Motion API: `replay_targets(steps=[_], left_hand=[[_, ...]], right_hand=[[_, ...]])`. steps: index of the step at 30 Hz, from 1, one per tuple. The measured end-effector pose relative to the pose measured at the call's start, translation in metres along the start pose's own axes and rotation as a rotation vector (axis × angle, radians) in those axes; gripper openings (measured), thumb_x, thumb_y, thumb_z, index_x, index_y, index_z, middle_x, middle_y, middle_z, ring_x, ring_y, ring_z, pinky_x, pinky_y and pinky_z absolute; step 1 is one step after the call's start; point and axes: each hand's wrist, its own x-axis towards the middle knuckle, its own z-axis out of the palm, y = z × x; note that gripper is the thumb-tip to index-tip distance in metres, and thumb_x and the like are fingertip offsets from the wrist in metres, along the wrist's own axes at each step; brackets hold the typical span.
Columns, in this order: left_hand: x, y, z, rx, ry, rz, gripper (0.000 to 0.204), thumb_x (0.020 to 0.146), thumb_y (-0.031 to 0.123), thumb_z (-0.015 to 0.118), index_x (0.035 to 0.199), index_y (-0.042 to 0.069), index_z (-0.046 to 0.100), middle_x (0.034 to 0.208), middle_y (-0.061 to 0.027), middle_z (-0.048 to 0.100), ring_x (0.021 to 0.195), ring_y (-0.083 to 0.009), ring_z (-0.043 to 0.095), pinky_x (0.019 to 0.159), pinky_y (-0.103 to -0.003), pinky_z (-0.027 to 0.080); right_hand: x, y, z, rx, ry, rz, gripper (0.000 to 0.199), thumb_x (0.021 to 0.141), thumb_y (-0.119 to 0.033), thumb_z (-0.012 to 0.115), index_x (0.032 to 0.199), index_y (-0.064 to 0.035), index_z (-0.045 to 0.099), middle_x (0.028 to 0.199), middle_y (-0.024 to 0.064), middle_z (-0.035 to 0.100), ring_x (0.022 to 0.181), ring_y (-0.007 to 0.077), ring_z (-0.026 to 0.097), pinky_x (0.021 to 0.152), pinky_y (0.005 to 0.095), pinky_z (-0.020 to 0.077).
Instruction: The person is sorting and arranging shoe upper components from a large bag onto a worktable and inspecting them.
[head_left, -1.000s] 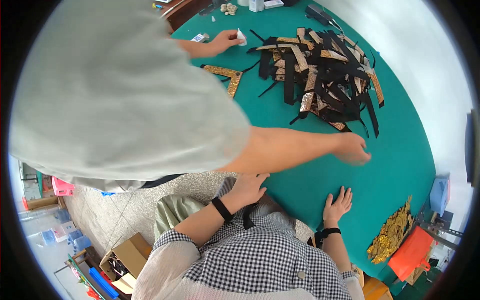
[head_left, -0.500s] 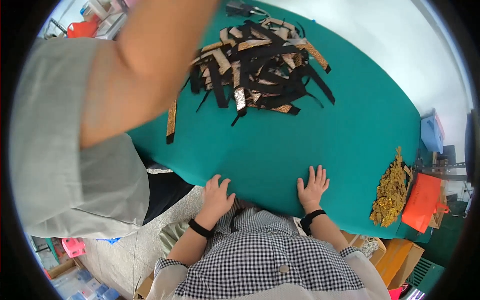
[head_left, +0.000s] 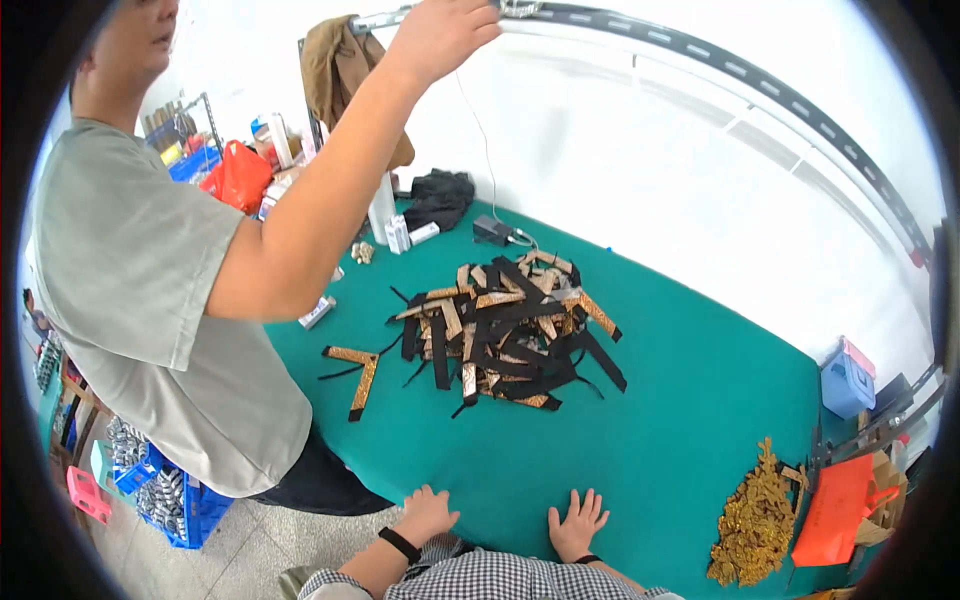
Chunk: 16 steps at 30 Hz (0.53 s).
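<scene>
My left hand rests at the near edge of the green-covered table, fingers slightly apart and holding nothing. My right hand lies flat on the cloth to its right, fingers spread, also holding nothing. Beyond them sits a heap of black strips with gold and pale glittery sections. A single bent gold strip with black ends lies apart, left of the heap. At the right end of the table is a pile of small gold glittery pieces.
A co-worker stands at the left, one hand raised to a metal rail. A black adapter with a cable lies at the back. An orange-red bag and a blue box are at the right; blue crates stand lower left.
My view has tilted upward, bringing the wall, rail and co-worker's upper body into sight. The co-worker's raised arm no longer covers the bent strip's upper part. My hands still rest at the edge.
</scene>
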Motion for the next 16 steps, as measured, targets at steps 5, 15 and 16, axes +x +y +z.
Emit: replay_targets(steps=[5,15,16], left_hand=[[0.005,-0.003,-0.005,0.009,-0.078,0.043,0.052,0.077,0.044,0.054,0.112,0.006,0.051,0.107,-0.0217,0.047,0.101,-0.0371,0.046,0.082,-0.048,0.040],[0.013,-0.017,-0.014,0.007,-0.202,0.085,0.054,0.079,0.046,0.051,0.119,0.011,0.048,0.113,-0.0222,0.043,0.106,-0.0377,0.042,0.088,-0.046,0.038],[0.016,-0.017,-0.016,0.008,-0.194,0.090,0.054,0.079,0.046,0.051,0.119,0.011,0.048,0.113,-0.0222,0.043,0.106,-0.0377,0.042,0.088,-0.046,0.038]], right_hand=[[0.000,0.000,-0.003,0.029,-0.017,0.015,0.062,0.077,-0.046,0.048,0.124,-0.0072,0.040,0.136,0.0196,0.022,0.127,0.0355,0.014,0.098,0.0597,0.0036],[0.005,0.003,0.001,0.045,-0.089,0.046,0.065,0.077,-0.051,0.046,0.126,-0.0088,0.039,0.138,0.0190,0.021,0.129,0.0347,0.010,0.098,0.0602,0.0011],[0.006,0.003,-0.001,0.044,-0.111,0.058,0.065,0.078,-0.051,0.046,0.126,-0.0094,0.039,0.138,0.0186,0.020,0.129,0.0343,0.010,0.098,0.0606,0.0012]])
